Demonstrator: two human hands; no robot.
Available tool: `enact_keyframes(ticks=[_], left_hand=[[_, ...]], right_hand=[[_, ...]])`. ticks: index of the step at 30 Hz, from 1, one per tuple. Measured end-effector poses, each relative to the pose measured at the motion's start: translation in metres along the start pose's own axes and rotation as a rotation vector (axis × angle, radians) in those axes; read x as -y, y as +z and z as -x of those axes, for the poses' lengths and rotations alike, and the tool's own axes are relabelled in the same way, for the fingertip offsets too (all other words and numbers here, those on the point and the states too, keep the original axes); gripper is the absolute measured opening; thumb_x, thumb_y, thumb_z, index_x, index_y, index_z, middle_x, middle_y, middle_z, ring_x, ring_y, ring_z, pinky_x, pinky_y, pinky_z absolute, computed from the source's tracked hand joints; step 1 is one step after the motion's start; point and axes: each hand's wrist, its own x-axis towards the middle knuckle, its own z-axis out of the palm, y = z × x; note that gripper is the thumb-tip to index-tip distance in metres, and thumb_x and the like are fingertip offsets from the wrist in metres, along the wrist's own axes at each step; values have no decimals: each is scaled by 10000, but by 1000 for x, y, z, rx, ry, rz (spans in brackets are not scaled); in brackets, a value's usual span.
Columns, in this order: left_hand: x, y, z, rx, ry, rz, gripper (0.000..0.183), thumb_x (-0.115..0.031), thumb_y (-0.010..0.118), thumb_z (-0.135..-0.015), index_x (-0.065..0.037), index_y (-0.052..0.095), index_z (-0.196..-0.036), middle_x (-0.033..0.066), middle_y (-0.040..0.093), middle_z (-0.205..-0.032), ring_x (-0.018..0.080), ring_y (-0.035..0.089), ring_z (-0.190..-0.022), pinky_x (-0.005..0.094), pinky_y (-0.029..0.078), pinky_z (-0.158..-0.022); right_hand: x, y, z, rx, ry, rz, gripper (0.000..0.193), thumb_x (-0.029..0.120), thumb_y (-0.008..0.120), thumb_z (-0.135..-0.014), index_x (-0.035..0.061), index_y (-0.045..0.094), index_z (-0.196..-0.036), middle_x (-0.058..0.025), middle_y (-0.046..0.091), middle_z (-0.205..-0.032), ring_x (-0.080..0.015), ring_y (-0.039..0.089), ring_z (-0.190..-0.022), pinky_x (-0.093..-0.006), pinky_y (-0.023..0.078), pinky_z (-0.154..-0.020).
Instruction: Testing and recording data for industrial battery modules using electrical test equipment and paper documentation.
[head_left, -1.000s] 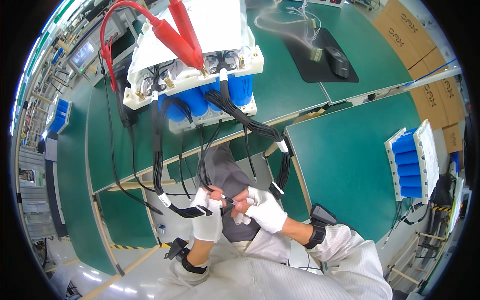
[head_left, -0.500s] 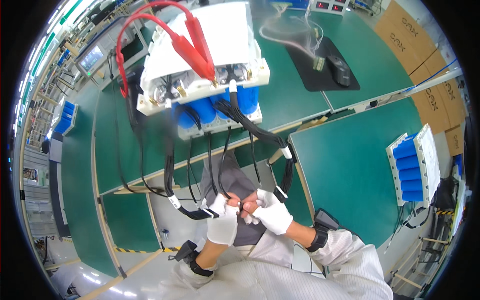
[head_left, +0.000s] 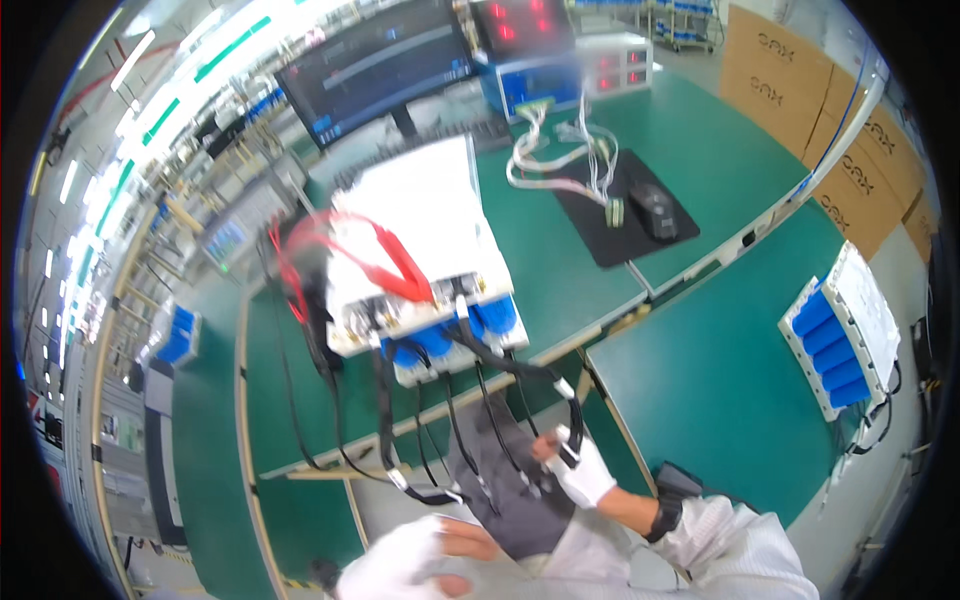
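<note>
My right hand point(head_left: 582, 474), in a white fingerless glove, is closed at the end of a thick black cable bundle point(head_left: 574, 412) with white labels. My left hand point(head_left: 415, 560), gloved the same way, is held low near my lap with fingers apart and nothing in it. Between the hands, several thin black leads point(head_left: 493, 405) hang down over my grey trousers. A second thick black cable point(head_left: 387, 420) hangs to the left. These cables come from a battery pack point(head_left: 420, 345) with blue cells and white end frames, standing on the green bench. A red clip lead point(head_left: 400, 270) is attached at its front edge.
A monitor point(head_left: 380, 70), a keyboard point(head_left: 450, 138) and boxes with red displays point(head_left: 615, 65) stand at the back. White wires point(head_left: 560, 160) lie by a mouse point(head_left: 655, 210). Another battery pack point(head_left: 835, 340) is on the right, near cardboard boxes point(head_left: 780, 90).
My hands, together at the thin leads before, have separated. The left moved down and opened; the right is now at the thick cable's end. The view has tilted up, bringing the monitor in.
</note>
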Motion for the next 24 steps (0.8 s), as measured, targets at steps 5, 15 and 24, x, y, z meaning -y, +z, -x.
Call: enact_keyframes(ticks=[5,15,24], left_hand=[[-14,-31,-83,-929,181,-155,564,-458,482,-954,56,513,-1186,150,584,-1120,224,553,-1034,340,418,-921],[4,-55,-178,-905,529,470,381,-479,390,-992,-106,446,-946,15,457,-757,124,445,-672,259,411,-646],[2,-36,-198,-791,474,388,382,-460,412,-991,-84,469,-957,9,484,-742,86,437,-656,217,380,-593]], right_hand=[[9,6,6,-109,292,-525,146,45,358,-942,85,497,-961,-36,550,-746,-121,525,-602,-257,411,-496],[19,3,11,150,245,-316,246,-2,307,-918,-10,543,-985,-56,526,-716,-110,450,-566,-247,382,-513],[20,2,11,161,241,-309,195,96,406,-971,-8,571,-980,-54,553,-723,-106,489,-596,-246,410,-541]])
